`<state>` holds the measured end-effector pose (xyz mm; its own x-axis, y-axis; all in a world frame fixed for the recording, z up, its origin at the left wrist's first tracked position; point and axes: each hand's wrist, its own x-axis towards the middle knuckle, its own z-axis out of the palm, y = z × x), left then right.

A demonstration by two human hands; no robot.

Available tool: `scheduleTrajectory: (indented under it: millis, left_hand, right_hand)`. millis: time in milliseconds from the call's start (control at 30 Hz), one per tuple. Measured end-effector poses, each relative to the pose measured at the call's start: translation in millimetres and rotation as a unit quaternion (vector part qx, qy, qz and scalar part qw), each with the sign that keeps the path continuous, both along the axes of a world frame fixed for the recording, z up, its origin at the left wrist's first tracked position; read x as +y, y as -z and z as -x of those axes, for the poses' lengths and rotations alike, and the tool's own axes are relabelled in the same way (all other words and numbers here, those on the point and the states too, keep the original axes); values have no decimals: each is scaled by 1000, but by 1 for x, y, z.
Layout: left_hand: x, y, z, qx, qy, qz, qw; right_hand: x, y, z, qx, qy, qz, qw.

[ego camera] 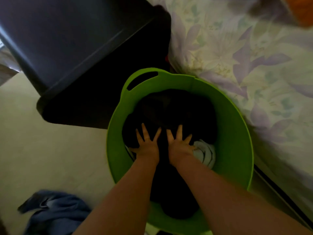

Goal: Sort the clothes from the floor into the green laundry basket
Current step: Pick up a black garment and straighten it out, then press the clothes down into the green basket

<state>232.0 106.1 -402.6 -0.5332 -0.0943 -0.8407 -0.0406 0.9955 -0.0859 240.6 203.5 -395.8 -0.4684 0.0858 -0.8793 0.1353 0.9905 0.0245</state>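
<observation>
Black clothing (171,112), pressed by our flat, spread left hand (147,145) and right hand (180,145), may spring over the green laundry basket (237,133) rim, leaving the lower-left blue garment (55,212) unsorted.

Orange item (303,9): blurred, cropped at top-right corner. Blue garment (54,212): blurred, cut by bottom edge. Dark clothing (177,109): detail lost in shadow.

Home bedroom: floral-sheeted bed (245,65), dark bedside cabinet (67,48).
</observation>
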Motion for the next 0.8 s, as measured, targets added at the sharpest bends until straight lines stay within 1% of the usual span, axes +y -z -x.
scheduleTrajectory:
  millis: [33,67,100,200,300,434,534,567,700,734,767,800]
  left_hand:
    - [2,4,1,1,-7,0,1000]
    - [-2,24,8,5,-18,-2,1000]
    - [1,31,10,3,-30,-8,1000]
    - [-4,56,12,13,-35,-22,999]
    - [-11,60,6,53,-15,-39,998]
    - [-17,32,3,37,11,-68,997]
    - [-17,2,7,2,51,-68,996]
    - [-22,-17,-3,-1,52,-71,996]
    - [-31,-61,-36,35,39,-98,994]
    - [-38,-83,-49,54,26,-97,993]
    - [-38,-85,-56,58,28,-96,993]
    - [-43,-99,-66,69,17,-95,993]
  right_hand:
    - [2,4,1,1,4,-6,1000]
    - [-3,25,5,7,3,-7,1000]
    - [0,32,5,13,-3,-11,1000]
    - [-4,69,4,54,-29,-13,998]
    - [-7,73,-2,83,-26,-21,996]
    - [-5,36,-4,56,0,-28,998]
    - [-3,6,4,7,9,-50,999]
    - [-7,-15,2,-16,6,-61,998]
    - [-18,-69,1,-45,1,-93,995]
    - [-25,-92,-4,-33,-7,-96,995]
    - [-28,-97,-8,-25,5,-103,994]
    - [-34,-112,-14,-10,-5,-109,994]
